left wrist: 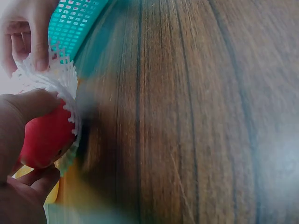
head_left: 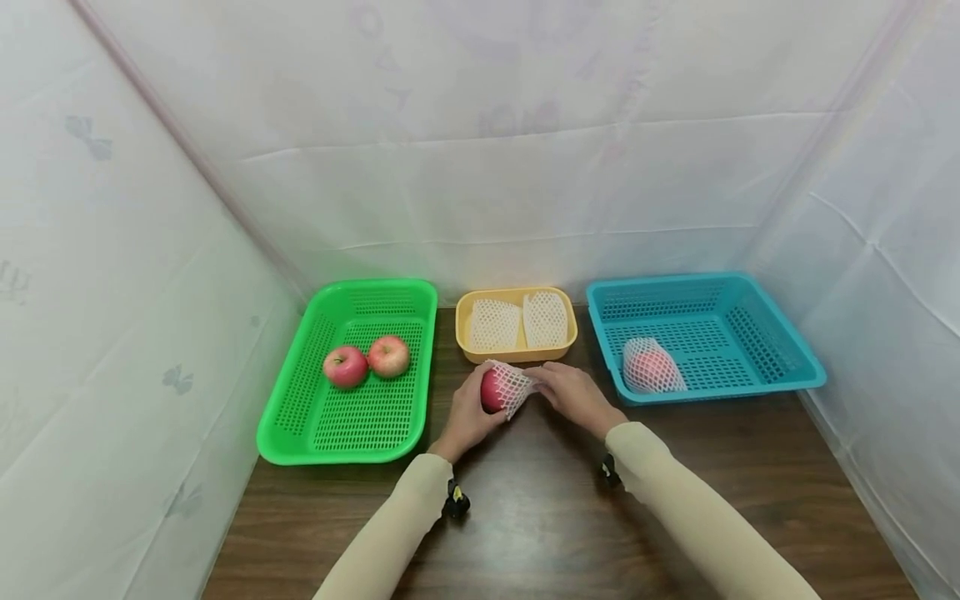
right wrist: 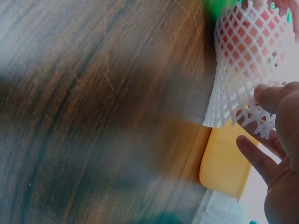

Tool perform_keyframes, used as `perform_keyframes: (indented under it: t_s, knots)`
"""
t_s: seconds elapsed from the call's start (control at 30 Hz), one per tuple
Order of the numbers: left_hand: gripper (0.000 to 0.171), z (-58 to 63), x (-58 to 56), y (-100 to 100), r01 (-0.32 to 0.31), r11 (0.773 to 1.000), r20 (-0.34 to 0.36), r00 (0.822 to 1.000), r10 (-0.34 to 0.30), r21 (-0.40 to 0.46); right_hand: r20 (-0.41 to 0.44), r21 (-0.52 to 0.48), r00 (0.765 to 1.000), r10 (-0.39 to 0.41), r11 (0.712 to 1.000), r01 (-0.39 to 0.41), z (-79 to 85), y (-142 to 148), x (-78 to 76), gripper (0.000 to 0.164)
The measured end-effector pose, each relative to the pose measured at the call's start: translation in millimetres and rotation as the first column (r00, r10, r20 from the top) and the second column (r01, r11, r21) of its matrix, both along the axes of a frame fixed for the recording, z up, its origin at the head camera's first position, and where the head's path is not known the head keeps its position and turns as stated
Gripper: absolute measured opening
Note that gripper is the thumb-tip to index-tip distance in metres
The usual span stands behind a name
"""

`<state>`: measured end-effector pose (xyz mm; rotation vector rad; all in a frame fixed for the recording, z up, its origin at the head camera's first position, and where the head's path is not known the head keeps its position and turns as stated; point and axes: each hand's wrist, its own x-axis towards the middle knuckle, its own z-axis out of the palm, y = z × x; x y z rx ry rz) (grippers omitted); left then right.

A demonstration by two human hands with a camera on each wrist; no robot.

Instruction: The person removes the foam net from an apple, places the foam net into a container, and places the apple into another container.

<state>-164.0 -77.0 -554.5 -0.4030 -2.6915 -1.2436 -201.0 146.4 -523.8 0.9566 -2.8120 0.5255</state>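
My left hand (head_left: 467, 414) grips a red apple (head_left: 491, 392), its thumb and fingers on opposite sides. A white foam net sleeve (head_left: 513, 387) covers the apple's right part, while the bare red end (left wrist: 44, 137) faces the left palm. At the sleeve's loose right end, my right hand (head_left: 573, 394) pinches the mesh; in the right wrist view the thumb (right wrist: 267, 97) lies over the net's edge with a finger behind it. Both hands are above the brown table (head_left: 525, 508), just in front of a small yellow basket (head_left: 517, 356).
Two bare apples (head_left: 346, 367) sit in the green basket (head_left: 270, 433) at left. The yellow basket contains two flat foam nets (head_left: 545, 320). In the blue basket (head_left: 806, 375) at right lies a netted apple (head_left: 651, 367). Pale cloth walls (head_left: 480, 200) stand behind and at both sides.
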Motion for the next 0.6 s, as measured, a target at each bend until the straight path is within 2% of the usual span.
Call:
perform_keyframes:
  t_s: [0.3,0.4,0.6]
  knots:
    - [0.085,-3.4,6.2,-10.9,-0.003,1.000,-0.056,0.998,0.004,0.007,0.005,0.034,1.000,-0.011,0.999,0.011,2.6,-0.1,0.5,0.028]
    - [0.084,-4.9,8.8,-14.3,-0.023,1.000,-0.059,0.998,0.024,0.014,0.006,0.042,1.000,-0.014,0.999,0.014,2.7,-0.2,0.2,0.028]
    - [0.084,-7.3,12.8,-19.8,-0.074,0.997,-0.023,0.997,0.074,-0.007,-0.032,0.026,0.999,0.002,1.000,-0.001,2.2,0.1,-0.8,0.025]
